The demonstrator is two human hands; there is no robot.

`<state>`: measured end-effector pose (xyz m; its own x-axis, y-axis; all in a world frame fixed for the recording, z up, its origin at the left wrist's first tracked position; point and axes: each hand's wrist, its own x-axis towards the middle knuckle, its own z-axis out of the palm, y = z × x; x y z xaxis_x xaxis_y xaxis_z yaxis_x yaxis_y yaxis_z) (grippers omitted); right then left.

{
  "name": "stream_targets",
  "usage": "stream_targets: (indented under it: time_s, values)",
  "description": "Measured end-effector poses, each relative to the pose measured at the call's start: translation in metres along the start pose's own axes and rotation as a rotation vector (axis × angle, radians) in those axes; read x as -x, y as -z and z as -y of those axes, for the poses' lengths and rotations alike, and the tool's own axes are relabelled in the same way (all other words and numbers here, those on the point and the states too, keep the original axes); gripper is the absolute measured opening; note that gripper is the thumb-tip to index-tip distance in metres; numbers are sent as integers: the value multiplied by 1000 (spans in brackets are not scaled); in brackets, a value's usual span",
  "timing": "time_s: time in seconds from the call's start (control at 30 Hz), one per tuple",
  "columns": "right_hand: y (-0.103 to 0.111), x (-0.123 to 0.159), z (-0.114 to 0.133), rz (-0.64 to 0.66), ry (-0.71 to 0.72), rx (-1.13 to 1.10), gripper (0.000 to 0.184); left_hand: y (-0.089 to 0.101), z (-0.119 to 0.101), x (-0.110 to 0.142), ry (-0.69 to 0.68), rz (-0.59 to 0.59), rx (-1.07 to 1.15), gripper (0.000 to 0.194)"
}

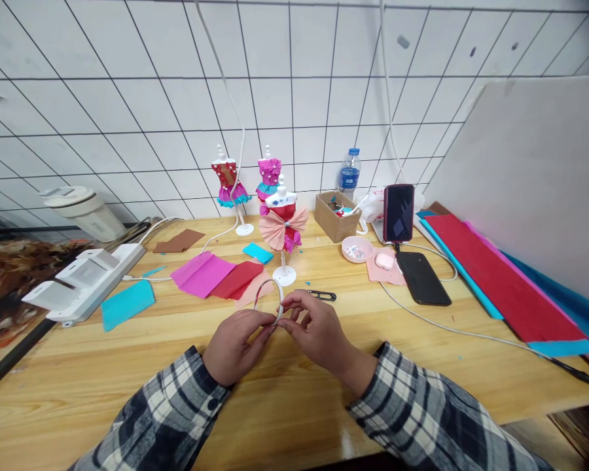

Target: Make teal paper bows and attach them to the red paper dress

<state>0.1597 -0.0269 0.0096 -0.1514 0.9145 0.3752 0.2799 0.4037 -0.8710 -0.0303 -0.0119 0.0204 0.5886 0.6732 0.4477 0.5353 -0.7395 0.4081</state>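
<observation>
A craft workbench: 3 paper-dressed mannequins [269, 203], coloured paper sheets [495, 275], tiled wall [127, 98].

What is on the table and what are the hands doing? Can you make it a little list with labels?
left hand: pinches the tape ring from the left
right hand: pinches the same ring from the right
just behind the ring: small black clip, pink and red paper sheets
paper dress stands: three, upright, behind the hands
far right: long red paper, two phones
left: white power strip, blue paper
table: wood
</observation>
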Motion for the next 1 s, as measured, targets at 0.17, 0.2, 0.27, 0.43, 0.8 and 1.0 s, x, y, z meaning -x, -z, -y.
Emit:
stream_targets:
  time_s: [0.17,0.2,0.27,0.43,0.8,1.0]
  values:
    - [0,-1,-2,20,-58,-48,20,-1,1,1,-24,17,2,15]
    - [0,-1,-3,26,-63,-45,16,-1,1,1,-29,19,4,17]
    - [-1,-1,-5,31,-68,-24,13,-2,1,1,-29,21,4,20]
    - [-3,0,-6,-10,-114,-81,29,-3,3,2,15,0,-22,18]
    - [-1,-1,-3,6,-88,19,14,-5,5,5,41,-43,-74,15]
    - [-2,0,-1,-7,-100,-25,23,-4,1,4,60,-32,-53,13]
